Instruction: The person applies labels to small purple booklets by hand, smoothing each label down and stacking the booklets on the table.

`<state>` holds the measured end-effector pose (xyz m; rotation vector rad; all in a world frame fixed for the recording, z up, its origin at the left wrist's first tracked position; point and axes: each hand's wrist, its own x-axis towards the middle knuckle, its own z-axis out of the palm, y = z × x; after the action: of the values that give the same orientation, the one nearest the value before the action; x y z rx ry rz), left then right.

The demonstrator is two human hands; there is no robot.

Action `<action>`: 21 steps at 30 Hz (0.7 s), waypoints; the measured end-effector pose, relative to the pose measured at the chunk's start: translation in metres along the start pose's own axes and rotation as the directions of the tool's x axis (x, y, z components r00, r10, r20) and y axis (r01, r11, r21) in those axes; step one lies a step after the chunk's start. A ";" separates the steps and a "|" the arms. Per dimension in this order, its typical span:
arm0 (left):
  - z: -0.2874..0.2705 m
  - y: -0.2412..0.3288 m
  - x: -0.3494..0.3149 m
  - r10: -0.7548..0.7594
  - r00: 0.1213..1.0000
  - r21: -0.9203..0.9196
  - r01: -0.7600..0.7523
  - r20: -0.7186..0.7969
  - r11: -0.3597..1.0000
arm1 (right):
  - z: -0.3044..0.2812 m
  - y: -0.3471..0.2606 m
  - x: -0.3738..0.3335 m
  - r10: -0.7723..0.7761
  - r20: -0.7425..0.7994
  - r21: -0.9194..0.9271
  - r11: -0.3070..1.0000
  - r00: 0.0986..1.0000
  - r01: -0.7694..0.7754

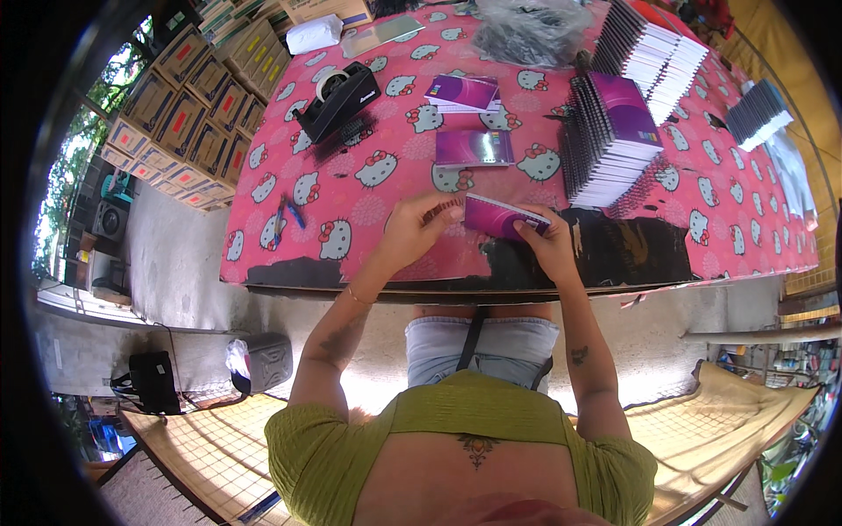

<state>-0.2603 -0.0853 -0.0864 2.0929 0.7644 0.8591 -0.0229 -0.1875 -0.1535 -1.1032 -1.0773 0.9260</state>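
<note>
Near the table's front edge, my right hand (545,238) grips the right end of a small purple notebook (495,216), thumb on top of its cover. At the notebook's left end, my left hand (417,230) is closed in a pinch on a dark reddish, ridged strip (441,210) that looks like a binding coil. Whether the coil is threaded into the notebook I cannot tell. Just beyond my hands lies another purple notebook (474,148). A small stack of purple notebooks (462,93) lies farther back.
Tall stacks of spiral notebooks (610,145) stand to the right, with more white-edged stacks (653,53) behind. A black tape dispenser (338,101) and blue pens (285,217) lie on the left. Clear plastic (533,33) is bunched at the back. Cardboard boxes (180,114) are piled left of the table.
</note>
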 end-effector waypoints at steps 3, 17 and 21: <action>-0.001 -0.004 0.001 -0.076 0.994 0.109 0.068 0.073 0.992 | 0.000 -0.005 -0.002 0.007 0.009 -0.020 1.000 1.000 -0.006; -0.001 -0.033 0.014 0.033 0.990 -0.103 -0.019 0.136 0.995 | -0.001 -0.005 -0.002 -0.017 0.065 -0.069 0.997 0.998 0.022; 0.007 -0.032 0.010 0.052 0.997 -0.125 -0.045 0.049 0.991 | -0.002 -0.005 -0.001 -0.009 0.105 -0.094 0.995 0.994 0.019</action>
<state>-0.2568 -0.0631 -0.1123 2.0224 0.6188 0.8528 -0.0209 -0.1900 -0.1491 -1.1334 -1.2242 0.9376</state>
